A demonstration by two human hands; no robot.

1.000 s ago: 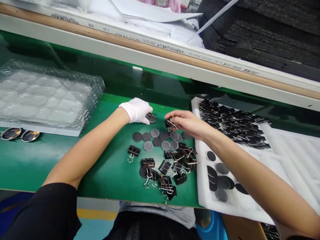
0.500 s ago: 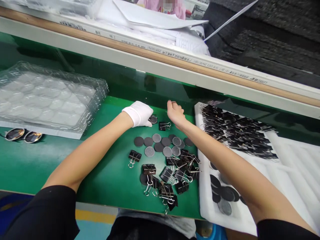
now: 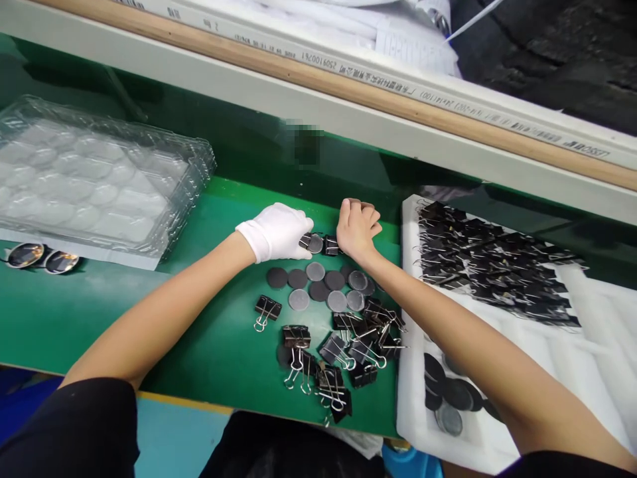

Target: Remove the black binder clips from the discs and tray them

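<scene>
My left hand [image 3: 279, 232], in a white glove, pinches a black binder clip [image 3: 304, 241] at its fingertips. Against that clip is a round grey disc [image 3: 315, 243]. Bare and curled, my right hand [image 3: 357, 229] is just to the right; its fingertips point away and whatever they hold is hidden. Its left edge meets a second binder clip [image 3: 330, 245], whose handles it covers. Nearer to me lie several black and grey discs [image 3: 318, 290] in loose rows. Below them spreads a pile of binder clips [image 3: 365, 345], with a single clip [image 3: 267, 309] to the left.
A white foam tray [image 3: 407, 265] at right holds rows of binder clips [image 3: 492, 259] and loose discs [image 3: 455, 395]. Clear plastic trays [image 3: 89, 192] are stacked at left, with sunglasses [image 3: 42, 257] before them. A pale rail [image 3: 298, 73] runs along the back of the green table [image 3: 209, 332].
My left hand has brought the disc and its clip slightly to the right, closer to the second clip. My right hand now covers that clip's handles. The view has shifted a little.
</scene>
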